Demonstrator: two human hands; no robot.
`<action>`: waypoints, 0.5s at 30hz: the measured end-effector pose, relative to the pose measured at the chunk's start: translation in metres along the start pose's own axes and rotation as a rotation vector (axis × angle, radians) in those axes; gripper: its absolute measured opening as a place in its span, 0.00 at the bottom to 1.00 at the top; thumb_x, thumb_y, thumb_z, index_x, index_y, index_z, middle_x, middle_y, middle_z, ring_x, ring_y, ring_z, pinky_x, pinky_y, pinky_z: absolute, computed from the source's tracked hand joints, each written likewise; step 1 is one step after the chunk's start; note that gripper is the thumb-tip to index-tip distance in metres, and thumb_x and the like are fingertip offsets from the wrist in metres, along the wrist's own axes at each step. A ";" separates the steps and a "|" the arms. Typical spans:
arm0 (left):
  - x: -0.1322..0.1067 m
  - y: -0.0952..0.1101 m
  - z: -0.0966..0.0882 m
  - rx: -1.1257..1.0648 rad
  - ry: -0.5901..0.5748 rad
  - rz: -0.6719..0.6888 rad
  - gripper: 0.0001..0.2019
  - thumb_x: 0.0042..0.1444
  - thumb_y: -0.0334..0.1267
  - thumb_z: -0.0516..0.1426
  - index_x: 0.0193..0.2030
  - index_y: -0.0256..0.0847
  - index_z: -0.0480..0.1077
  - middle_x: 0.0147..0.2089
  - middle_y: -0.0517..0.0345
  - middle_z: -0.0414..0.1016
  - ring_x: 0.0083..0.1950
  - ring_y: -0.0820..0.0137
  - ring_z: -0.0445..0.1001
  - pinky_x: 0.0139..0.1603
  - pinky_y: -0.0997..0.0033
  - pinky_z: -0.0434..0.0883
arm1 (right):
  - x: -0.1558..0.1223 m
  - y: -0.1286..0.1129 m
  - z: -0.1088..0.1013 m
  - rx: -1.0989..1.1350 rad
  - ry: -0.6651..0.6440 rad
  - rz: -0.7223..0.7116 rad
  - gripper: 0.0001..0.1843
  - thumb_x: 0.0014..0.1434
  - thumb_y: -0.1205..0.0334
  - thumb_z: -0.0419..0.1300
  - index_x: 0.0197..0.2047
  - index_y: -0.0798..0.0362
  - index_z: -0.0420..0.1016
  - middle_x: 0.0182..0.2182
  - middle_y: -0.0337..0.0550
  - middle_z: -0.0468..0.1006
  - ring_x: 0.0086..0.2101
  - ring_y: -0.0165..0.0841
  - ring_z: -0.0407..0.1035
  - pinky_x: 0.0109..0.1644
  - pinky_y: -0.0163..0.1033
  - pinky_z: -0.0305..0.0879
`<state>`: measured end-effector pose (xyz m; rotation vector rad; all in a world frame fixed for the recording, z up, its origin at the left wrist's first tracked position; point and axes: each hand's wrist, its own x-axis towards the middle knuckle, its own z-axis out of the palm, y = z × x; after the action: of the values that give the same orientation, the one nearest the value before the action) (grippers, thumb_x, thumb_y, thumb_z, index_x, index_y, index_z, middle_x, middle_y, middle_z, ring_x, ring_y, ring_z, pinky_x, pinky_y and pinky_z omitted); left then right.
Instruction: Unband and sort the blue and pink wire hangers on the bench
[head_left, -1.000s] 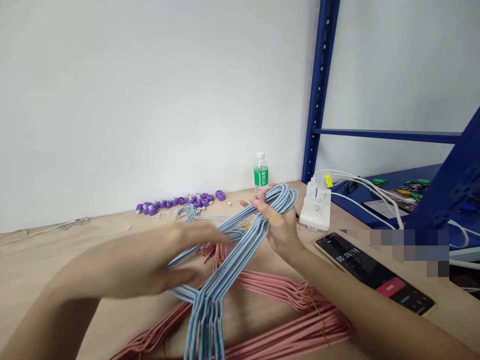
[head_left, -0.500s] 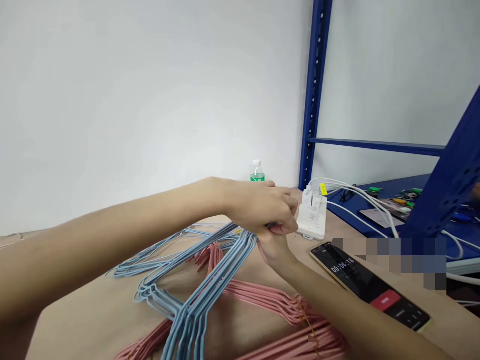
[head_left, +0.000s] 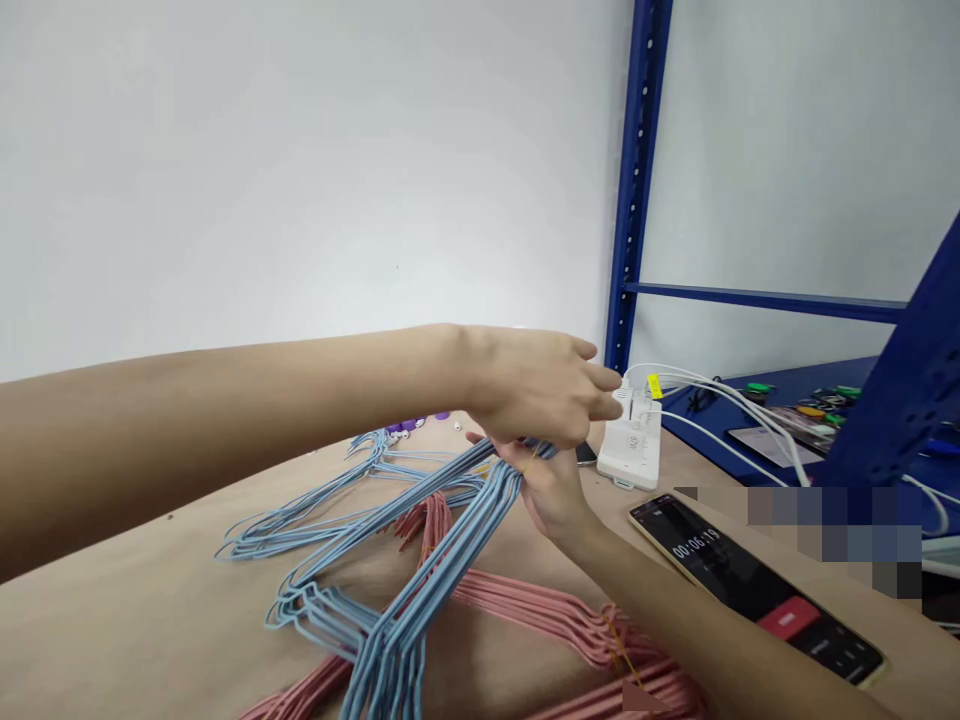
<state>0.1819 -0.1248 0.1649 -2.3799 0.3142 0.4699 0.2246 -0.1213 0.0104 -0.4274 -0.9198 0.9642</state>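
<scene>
A bundle of light-blue wire hangers (head_left: 457, 540) lies slanted across the table, its top end gripped in my right hand (head_left: 551, 490). A thin yellow tie (head_left: 533, 459) crosses the bundle there and runs up beneath my left hand (head_left: 532, 385). That hand sits just above the right one, palm down, index finger curled under and the other fingers loosely extended; its thumb and pinch point are hidden. Under the blue bundle are pink hangers (head_left: 540, 605), fastened with a yellow tie (head_left: 619, 640). More blue hangers (head_left: 300, 525) lie behind to the left.
A phone showing a timer (head_left: 750, 580) lies right of my right forearm. Behind it are a white power strip (head_left: 630, 455) and white cables (head_left: 720, 390). A blue metal rack (head_left: 637, 190) stands at right, with small items on its shelf. Small purple and white pieces (head_left: 409, 425) lie at the back.
My left hand has risen slightly and shifted right, its outer fingers straighter. The yellow tie now shows at the bundle's top. My right hand keeps its grip; the view has shifted slightly.
</scene>
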 end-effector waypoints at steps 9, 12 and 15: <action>0.006 -0.045 0.004 -0.415 0.010 -0.219 0.10 0.37 0.20 0.54 0.15 0.37 0.60 0.33 0.57 0.71 0.33 0.70 0.66 0.28 0.70 0.56 | -0.004 -0.014 0.013 0.149 -0.135 -0.020 0.14 0.41 0.70 0.64 0.29 0.49 0.63 0.21 0.26 0.64 0.26 0.23 0.63 0.43 0.41 0.70; -0.007 -0.053 0.027 -0.658 0.065 -0.287 0.11 0.36 0.18 0.54 0.15 0.36 0.60 0.29 0.58 0.69 0.33 0.72 0.66 0.33 0.72 0.60 | -0.003 -0.015 0.013 0.119 -0.105 -0.027 0.15 0.41 0.70 0.63 0.29 0.50 0.61 0.21 0.26 0.64 0.25 0.23 0.64 0.42 0.41 0.69; -0.032 -0.039 0.055 -0.755 0.126 -0.341 0.10 0.39 0.18 0.52 0.19 0.36 0.60 0.32 0.56 0.69 0.34 0.74 0.66 0.35 0.74 0.63 | -0.002 -0.017 0.013 0.080 -0.059 -0.034 0.14 0.39 0.70 0.63 0.27 0.50 0.61 0.21 0.27 0.65 0.26 0.25 0.66 0.39 0.38 0.68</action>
<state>0.1523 -0.0568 0.1623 -3.1183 -0.2721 0.3042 0.2220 -0.1331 0.0282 -0.3154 -0.9359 0.9834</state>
